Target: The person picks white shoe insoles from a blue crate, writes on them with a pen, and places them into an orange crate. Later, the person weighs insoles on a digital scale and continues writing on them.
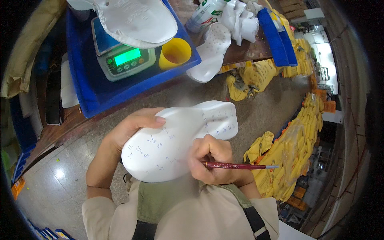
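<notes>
My left hand (135, 123) grips a white foam shoe sole (168, 144) at its upper left edge, thumb on the top face. Handwritten blue marks are scattered over that face. In my right hand (211, 159) is a dark red pen (237, 165), its silver end pointing right. The fist rests against or just above the sole's middle, and its fingers hide the writing tip. The sole lies tilted before my chest, wide end at the left and narrow end at the upper right.
A blue tray (132, 96) on the table holds a digital scale (129, 64) with a lit green display and a yellow cup (175, 54). Another white sole (138, 21) lies over the scale. A perforated white shoe piece (213, 51) overhangs the table edge. Yellow sacks (288, 156) are stacked at right.
</notes>
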The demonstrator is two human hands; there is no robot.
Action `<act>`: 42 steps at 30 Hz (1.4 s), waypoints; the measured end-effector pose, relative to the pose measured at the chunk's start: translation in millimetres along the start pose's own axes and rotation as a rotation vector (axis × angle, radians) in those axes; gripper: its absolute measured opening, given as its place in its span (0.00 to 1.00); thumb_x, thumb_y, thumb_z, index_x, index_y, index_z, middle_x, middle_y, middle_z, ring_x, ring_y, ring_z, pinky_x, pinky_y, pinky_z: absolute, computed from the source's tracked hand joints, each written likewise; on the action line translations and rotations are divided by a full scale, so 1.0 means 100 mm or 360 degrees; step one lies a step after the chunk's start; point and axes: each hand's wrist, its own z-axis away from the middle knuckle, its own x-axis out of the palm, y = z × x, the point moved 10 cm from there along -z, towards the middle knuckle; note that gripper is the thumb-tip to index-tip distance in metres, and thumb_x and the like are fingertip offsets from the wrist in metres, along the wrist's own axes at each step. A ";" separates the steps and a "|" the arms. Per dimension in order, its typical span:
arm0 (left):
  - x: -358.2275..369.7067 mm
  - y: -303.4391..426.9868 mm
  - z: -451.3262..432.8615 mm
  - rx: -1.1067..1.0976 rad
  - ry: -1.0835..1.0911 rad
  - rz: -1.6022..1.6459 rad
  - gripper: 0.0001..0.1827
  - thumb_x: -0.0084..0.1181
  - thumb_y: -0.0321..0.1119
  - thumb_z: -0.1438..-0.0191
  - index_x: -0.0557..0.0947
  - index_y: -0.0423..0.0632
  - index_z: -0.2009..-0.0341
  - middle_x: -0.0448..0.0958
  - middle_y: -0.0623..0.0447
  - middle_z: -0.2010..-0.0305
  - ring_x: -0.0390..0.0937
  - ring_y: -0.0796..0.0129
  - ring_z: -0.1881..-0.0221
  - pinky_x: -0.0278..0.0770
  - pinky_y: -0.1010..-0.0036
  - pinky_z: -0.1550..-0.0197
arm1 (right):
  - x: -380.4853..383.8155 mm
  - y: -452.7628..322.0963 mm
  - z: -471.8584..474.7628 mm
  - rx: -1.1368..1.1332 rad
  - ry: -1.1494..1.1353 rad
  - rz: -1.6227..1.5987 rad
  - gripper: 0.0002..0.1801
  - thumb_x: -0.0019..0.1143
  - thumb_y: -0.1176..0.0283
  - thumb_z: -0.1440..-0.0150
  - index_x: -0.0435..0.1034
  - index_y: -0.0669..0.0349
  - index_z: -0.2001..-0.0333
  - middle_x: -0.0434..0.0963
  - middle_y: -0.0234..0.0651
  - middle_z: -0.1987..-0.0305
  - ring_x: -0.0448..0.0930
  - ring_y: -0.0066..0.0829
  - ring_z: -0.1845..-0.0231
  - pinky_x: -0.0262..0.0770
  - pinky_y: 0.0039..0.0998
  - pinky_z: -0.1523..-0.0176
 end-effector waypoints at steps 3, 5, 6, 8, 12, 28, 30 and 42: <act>0.02 0.01 -0.01 0.0020 0.0021 0.0006 0.30 0.58 0.40 0.48 0.75 0.35 0.43 0.80 0.45 0.52 0.79 0.66 0.56 0.75 0.75 0.52 | -0.03 0.01 0.00 -0.0053 -0.0010 0.0060 0.13 0.56 0.83 0.48 0.58 0.61 0.72 0.73 0.32 0.77 0.64 0.14 0.82 0.60 0.20 0.78; 0.04 0.02 -0.01 0.0035 0.0024 0.0007 0.31 0.58 0.40 0.48 0.74 0.35 0.43 0.80 0.45 0.52 0.79 0.66 0.56 0.75 0.75 0.52 | -0.05 0.01 0.00 -0.0092 0.0009 0.0051 0.13 0.56 0.83 0.48 0.58 0.61 0.72 0.73 0.32 0.77 0.65 0.14 0.82 0.61 0.20 0.78; 0.03 0.01 -0.01 0.0023 0.0037 -0.0014 0.31 0.58 0.40 0.48 0.74 0.35 0.43 0.80 0.45 0.52 0.79 0.66 0.55 0.75 0.75 0.52 | -0.05 0.02 0.00 -0.0091 0.0022 0.0034 0.13 0.56 0.83 0.48 0.58 0.61 0.72 0.74 0.33 0.77 0.65 0.14 0.82 0.61 0.20 0.78; 0.05 0.02 -0.01 0.0038 0.0013 -0.0032 0.31 0.59 0.40 0.48 0.74 0.35 0.43 0.80 0.45 0.52 0.79 0.66 0.55 0.75 0.75 0.52 | -0.07 0.04 0.01 -0.0092 0.0055 0.0003 0.13 0.57 0.82 0.48 0.59 0.61 0.72 0.74 0.33 0.76 0.65 0.14 0.82 0.62 0.20 0.78; 0.03 -0.02 -0.02 0.0018 0.0008 -0.0030 0.31 0.59 0.40 0.48 0.74 0.35 0.42 0.80 0.45 0.52 0.79 0.66 0.56 0.75 0.76 0.53 | -0.05 0.06 0.04 -0.0072 0.0068 0.0009 0.12 0.57 0.82 0.48 0.59 0.61 0.72 0.75 0.33 0.77 0.66 0.15 0.83 0.62 0.21 0.78; -0.01 -0.07 0.10 0.0008 0.0057 -0.0023 0.31 0.59 0.41 0.48 0.75 0.34 0.43 0.80 0.44 0.52 0.78 0.65 0.55 0.74 0.75 0.51 | 0.09 0.02 0.06 -0.0121 0.0030 0.0042 0.12 0.57 0.81 0.48 0.59 0.61 0.73 0.73 0.33 0.79 0.65 0.15 0.83 0.61 0.21 0.79; -0.01 -0.07 0.10 0.0005 0.0053 -0.0028 0.31 0.59 0.41 0.48 0.75 0.34 0.43 0.80 0.44 0.52 0.79 0.65 0.55 0.74 0.75 0.52 | 0.10 0.02 0.06 -0.0127 0.0023 0.0037 0.12 0.58 0.81 0.48 0.60 0.61 0.73 0.73 0.33 0.79 0.65 0.15 0.83 0.61 0.21 0.79; 0.02 -0.07 0.04 0.0007 0.0076 -0.0046 0.30 0.59 0.41 0.50 0.76 0.34 0.45 0.80 0.44 0.54 0.79 0.66 0.57 0.75 0.76 0.54 | 0.00 0.03 0.09 -0.0097 0.0099 0.0002 0.11 0.55 0.82 0.47 0.59 0.61 0.71 0.74 0.34 0.78 0.66 0.14 0.83 0.62 0.20 0.78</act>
